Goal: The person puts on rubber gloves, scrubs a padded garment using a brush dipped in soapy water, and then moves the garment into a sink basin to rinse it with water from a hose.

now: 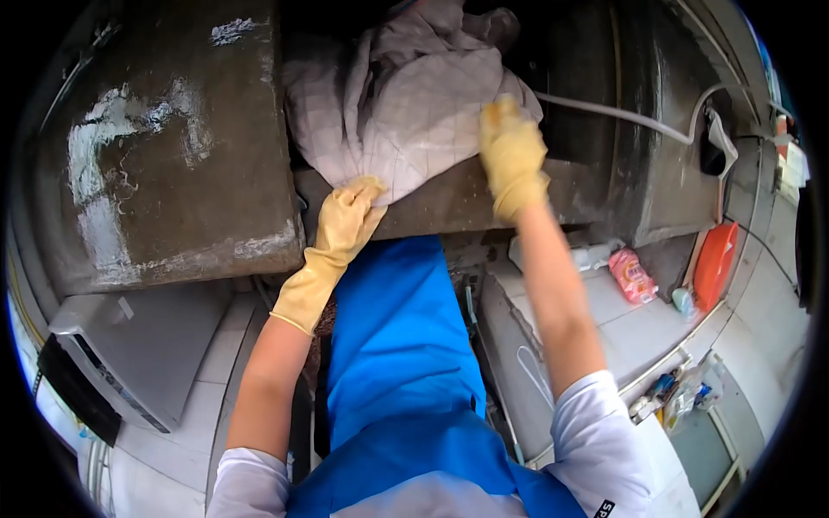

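A pale pinkish-grey quilted cloth (432,108) lies bunched over the front ledge of a concrete basin, its lower corner hanging toward me. My left hand (350,211), in a yellow rubber glove, is closed on that lower corner. On the cloth's right side is my right hand (514,160), also in a yellow rubber glove and smeared by motion. Its fingers look curled, with a small orange-brown patch at their tips; what they hold cannot be made out. The cloth's far end disappears into shadow.
Concrete blocks (173,147) flank the basin. A grey hose (622,116) runs in from the right. Lower right are a pink packet (632,276) and an orange-red basin (715,266) on tiles. A grey appliance (151,345) stands at lower left. A blue apron (401,337) covers my front.
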Demonstrator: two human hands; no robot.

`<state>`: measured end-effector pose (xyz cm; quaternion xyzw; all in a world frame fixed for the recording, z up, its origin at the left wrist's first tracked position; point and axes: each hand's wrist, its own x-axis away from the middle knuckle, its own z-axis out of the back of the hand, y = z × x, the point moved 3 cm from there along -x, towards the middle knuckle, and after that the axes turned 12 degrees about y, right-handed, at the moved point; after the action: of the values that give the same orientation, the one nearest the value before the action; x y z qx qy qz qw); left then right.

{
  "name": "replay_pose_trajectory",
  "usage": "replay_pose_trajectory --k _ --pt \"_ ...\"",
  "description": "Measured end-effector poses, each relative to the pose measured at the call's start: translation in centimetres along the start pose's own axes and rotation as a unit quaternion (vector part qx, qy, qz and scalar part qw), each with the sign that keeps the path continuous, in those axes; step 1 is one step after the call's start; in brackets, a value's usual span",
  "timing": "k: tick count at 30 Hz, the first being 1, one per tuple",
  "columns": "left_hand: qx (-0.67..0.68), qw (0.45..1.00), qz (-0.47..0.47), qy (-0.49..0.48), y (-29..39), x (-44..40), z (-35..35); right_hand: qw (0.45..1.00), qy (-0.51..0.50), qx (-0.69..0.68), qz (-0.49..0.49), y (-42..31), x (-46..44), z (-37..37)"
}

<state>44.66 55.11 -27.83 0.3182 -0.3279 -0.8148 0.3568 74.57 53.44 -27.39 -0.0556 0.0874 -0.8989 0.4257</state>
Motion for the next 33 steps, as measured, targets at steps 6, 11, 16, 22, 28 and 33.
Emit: replay_pose_trajectory --k 6,11,16,22,28,33 --pt "0.034 0.993 0.105 -0.047 -1.2 0.2 -1.1 0.963 0.082 -0.224 -0.127 5.6 -2.9 4.0" --pt "0.181 0.933 0.284 0.125 -2.9 -3.9 -0.6 0.902 0.042 -0.367 -0.225 4.7 0.3 6.7" --pt "-0.005 0.984 0.176 0.029 -3.5 -7.9 0.0 0.898 0.051 -0.397 -0.182 4.4 3.0 7.7" --pt "0.023 0.955 0.294 0.02 -8.1 -10.7 -0.6 0.881 0.031 -0.424 -0.207 5.0 4.3 6.9" --pt "0.145 0.888 0.433 0.053 -2.3 -16.7 -0.3 0.781 -0.024 -0.541 -0.31 5.2 4.1 5.5" --pt "-0.119 0.927 0.352 -0.05 6.7 -18.6 1.7 0.667 -0.111 -0.624 -0.392 3.6 2.1 7.2"
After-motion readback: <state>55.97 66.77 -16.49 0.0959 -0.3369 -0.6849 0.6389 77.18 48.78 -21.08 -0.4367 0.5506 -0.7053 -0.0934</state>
